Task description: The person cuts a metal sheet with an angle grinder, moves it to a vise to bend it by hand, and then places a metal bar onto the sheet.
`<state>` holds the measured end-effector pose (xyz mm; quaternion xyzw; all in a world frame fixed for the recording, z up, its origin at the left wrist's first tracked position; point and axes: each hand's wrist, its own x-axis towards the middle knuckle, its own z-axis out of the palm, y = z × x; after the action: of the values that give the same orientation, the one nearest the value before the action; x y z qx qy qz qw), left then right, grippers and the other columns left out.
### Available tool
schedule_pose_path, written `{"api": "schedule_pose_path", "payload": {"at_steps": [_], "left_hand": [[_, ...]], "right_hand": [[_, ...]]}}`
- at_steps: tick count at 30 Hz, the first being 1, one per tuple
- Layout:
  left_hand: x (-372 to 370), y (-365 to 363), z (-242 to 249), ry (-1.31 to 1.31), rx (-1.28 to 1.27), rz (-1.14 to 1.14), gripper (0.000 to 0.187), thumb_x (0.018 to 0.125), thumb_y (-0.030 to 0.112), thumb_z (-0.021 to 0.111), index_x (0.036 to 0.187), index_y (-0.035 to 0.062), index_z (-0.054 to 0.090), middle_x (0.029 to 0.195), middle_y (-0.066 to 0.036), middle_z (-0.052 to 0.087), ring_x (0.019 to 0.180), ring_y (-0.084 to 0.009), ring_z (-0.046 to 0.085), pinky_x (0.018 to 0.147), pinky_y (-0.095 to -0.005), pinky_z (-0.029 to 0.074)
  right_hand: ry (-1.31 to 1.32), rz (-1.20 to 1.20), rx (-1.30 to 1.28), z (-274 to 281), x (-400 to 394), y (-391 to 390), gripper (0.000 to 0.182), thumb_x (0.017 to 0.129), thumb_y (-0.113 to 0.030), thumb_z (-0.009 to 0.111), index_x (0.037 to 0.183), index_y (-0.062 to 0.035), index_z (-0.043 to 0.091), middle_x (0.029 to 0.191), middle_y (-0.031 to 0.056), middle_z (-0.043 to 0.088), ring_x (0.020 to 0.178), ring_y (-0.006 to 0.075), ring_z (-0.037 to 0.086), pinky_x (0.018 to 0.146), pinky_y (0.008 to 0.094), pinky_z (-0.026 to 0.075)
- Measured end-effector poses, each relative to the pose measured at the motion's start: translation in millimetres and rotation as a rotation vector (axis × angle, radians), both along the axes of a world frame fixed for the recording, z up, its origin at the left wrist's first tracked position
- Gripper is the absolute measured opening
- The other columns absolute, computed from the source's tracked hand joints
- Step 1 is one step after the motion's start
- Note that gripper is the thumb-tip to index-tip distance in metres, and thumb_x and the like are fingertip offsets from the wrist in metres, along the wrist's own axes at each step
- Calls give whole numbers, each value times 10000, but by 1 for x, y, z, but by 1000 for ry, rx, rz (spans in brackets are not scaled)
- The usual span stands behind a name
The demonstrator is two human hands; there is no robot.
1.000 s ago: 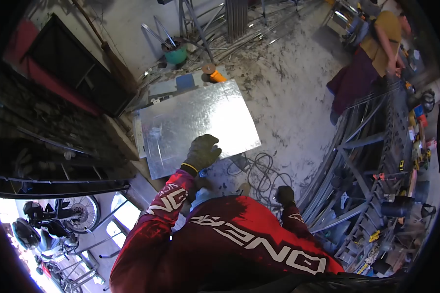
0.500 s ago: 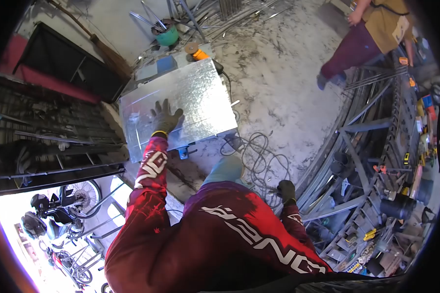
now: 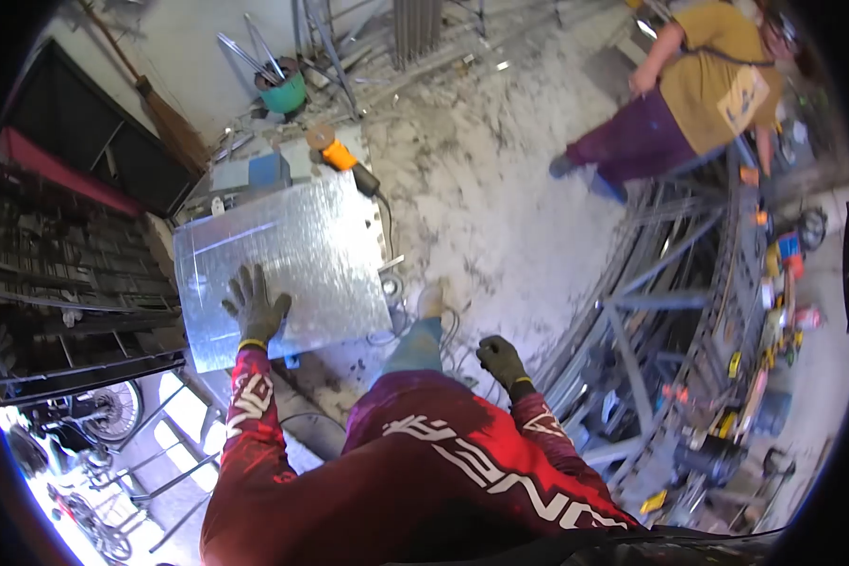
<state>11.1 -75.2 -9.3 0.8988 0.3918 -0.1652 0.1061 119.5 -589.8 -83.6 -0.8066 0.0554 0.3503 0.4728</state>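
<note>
The left hand [image 3: 255, 307] was at the near edge of the shiny metal sheet [image 3: 288, 259] a second ago. Then it slid onto the sheet, and now it lies flat with fingers spread, close to the near left corner. The right hand [image 3: 500, 361] has lifted up from the cables [image 3: 448, 330] on the floor. The other person [image 3: 684, 99] has stepped closer and bends forward now.

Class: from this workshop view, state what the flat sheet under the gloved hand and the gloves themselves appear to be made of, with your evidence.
Metal sheet: likely galvanised steel, judging by its silvery, mottled, reflective surface. Left hand and right hand wear dark gloves, seemingly knitted fabric with a yellow cuff trim; a coating can't be told.
</note>
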Motion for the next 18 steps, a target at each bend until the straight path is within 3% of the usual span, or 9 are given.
{"api": "schedule_pose_path", "payload": {"at_steps": [4,6,7,10,11,12,16,17,18], "left_hand": [[-9,6,-36,-199,94,177,952,894,601,567,1625,191,114,1690,-151,39,1541,-420,21,1204,-626,14],[-12,10,-50,-499,162,328,871,922,554,561,1610,166,194,1677,-176,112,1534,-423,82,1229,-550,44],[-6,6,-37,-351,179,326,784,933,529,564,1570,146,315,1652,-189,201,1516,-435,154,1229,-534,93],[-1,6,-32,-314,186,364,717,932,503,578,1526,139,404,1634,-196,250,1500,-442,198,1223,-539,127],[0,7,-32,-340,255,349,635,930,464,591,1462,134,484,1568,-200,368,1446,-438,313,1189,-553,223],[-1,13,-30,-328,256,340,635,930,464,591,1462,134,484,1568,-200,368,1446,-438,313,1189,-553,223],[20,27,-8,-462,169,360,469,909,428,606,1244,101,628,1405,-196,527,1328,-401,458,1097,-560,353],[38,20,15,-292,193,448,460,903,414,607,1234,96,629,1397,-205,529,1318,-402,467,1086,-529,376],[53,14,27,-120,215,538,450,897,400,608,1224,90,631,1388,-214,532,1308,-403,476,1075,-499,400]], "right_hand": [[15,162,-111,3,89,-6,280,842,-228,727,1034,-36,662,781,82,673,621,154,625,604,318,516],[21,237,-169,2,133,-22,276,835,-225,730,1020,-31,662,787,90,679,600,165,634,595,331,529],[25,177,-167,3,156,-31,266,838,-224,726,1016,-36,664,779,88,675,591,166,632,576,329,527],[-48,-50,-110,-11,222,-67,195,844,-193,701,982,-59,669,738,72,646,547,170,612,502,318,505],[-20,-165,-82,0,235,-69,160,846,-175,684,963,-67,668,722,65,632,537,172,604,485,312,495],[5,-283,-54,11,249,-71,126,848,-157,667,945,-76,667,706,58,618,528,173,597,468,307,485],[145,-311,-90,-7,287,-106,120,837,-163,647,916,-73,658,688,57,604,518,184,585,456,328,483],[-257,233,-76,-58,296,-149,146,836,-209,645,872,-68,658,674,58,597,515,191,583,460,340,485],[246,-121,-198,-22,308,-122,188,873,-226,616,763,-75,630,656,84,603,521,231,618,453,374,496]]}}
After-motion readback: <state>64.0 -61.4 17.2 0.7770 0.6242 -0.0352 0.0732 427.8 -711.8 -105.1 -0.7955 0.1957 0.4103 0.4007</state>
